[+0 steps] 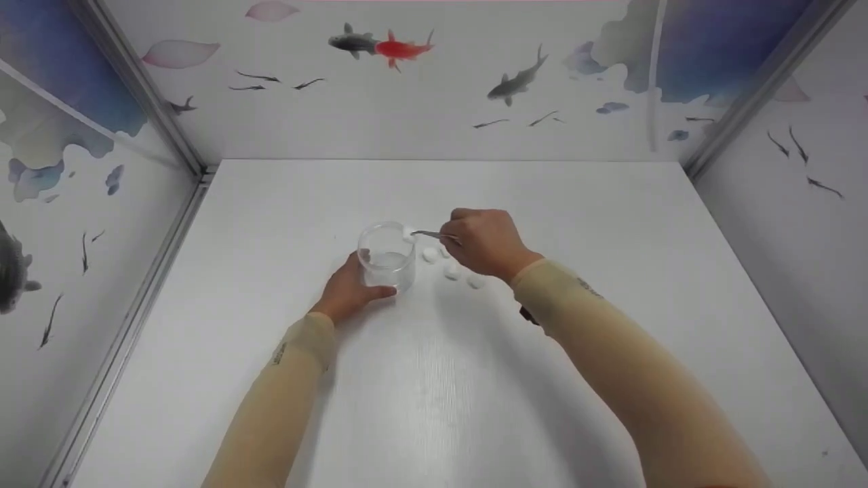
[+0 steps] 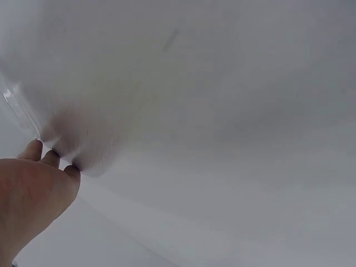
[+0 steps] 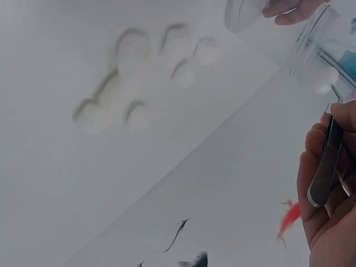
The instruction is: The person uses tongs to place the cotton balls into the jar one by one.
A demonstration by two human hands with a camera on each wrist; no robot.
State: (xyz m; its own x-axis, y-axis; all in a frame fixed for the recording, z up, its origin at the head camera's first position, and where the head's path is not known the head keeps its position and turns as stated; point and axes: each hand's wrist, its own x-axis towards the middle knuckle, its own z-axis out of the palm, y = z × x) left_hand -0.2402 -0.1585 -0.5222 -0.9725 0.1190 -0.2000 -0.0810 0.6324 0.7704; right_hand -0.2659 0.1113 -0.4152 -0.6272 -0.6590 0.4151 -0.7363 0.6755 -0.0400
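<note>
My left hand [image 1: 346, 290] grips a clear plastic jar [image 1: 388, 276] from its left side, thumb across the near side. In the left wrist view, fingertips [image 2: 51, 159] press on the see-through wall. My right hand [image 1: 489, 240] holds bent-tip metal tweezers [image 3: 327, 172] just right of the jar. At the tweezers' tips, a white cotton ball [image 3: 326, 80] is beside the jar's rim; whether it is over the opening I cannot tell. Several loose white cotton balls [image 1: 452, 272] lie on the table right of the jar, below the right hand.
The white table [image 1: 420, 407] is bounded by printed panels with fish, a back wall [image 1: 434, 102] and side walls [image 1: 807, 224]. A metal edge strip [image 1: 135, 325] runs along the left side. Both forearms, in beige sleeves [image 1: 278, 400], reach in from the front.
</note>
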